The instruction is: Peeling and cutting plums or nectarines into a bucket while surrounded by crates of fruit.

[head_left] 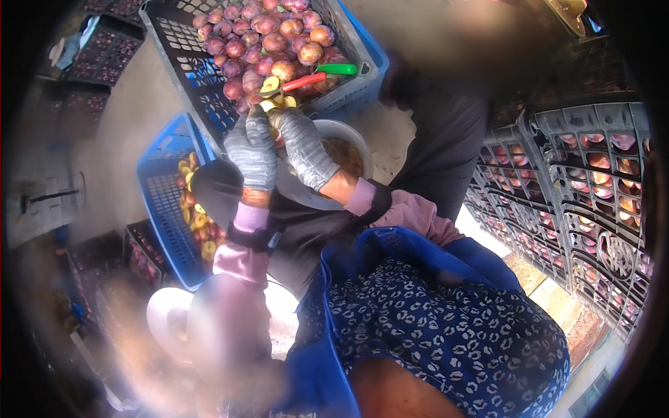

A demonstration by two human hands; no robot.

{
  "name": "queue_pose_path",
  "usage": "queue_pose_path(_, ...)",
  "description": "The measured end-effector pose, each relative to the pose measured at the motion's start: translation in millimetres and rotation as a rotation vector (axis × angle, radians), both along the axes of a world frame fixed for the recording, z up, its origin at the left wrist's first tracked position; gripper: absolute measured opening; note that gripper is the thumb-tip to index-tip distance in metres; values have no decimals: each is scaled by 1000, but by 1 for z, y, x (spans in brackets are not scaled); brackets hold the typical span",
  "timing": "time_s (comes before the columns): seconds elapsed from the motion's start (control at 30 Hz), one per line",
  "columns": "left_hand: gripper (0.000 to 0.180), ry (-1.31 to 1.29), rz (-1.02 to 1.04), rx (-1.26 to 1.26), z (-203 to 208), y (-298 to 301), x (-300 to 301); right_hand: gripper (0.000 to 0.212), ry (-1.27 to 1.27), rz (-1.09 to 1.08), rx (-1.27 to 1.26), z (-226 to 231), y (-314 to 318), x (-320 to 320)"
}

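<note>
My left hand (250, 152) and my right hand (306, 151), both in grey knit gloves, meet at the near edge of a black crate (178, 45) heaped with whole plums (274, 42). Their fingers are closed around cut plum halves (267, 105), whose yellow flesh shows at the fingertips. Just beyond, another half (270, 84) lies cut side up. A knife with a red handle (304, 81) rests on the plums, and a green handle (336, 69) lies beside it. Under my right wrist stands a pale round tub (359, 139) with brownish bits inside.
Left of my knee, a blue crate (155, 184) holds plum halves (202, 220). Stacked black crates of plums (550, 188) rise at the right. More dark crates (104, 52) stand at the far left. A blue patterned cloth (446, 327) covers my lap.
</note>
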State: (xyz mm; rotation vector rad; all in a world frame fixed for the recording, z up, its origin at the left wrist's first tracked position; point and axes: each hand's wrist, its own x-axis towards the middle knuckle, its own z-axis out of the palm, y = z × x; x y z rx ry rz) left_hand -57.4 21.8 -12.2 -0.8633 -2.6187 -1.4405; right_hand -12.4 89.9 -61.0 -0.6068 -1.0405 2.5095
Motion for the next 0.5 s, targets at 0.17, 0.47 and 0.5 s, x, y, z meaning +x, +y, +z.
queue_pose_path(0.17,38,-642,-170,481,13,-7,6,48,-45,5,980,31,27,28)
queue_pose_path(0.47,26,-1150,-87,915,13,12,-1,66,-42,198,1720,67,57,34)
queue_pose_path(0.5,24,-1161,-74,946,16,14,2,67,-30,170,1718,65,55,34)
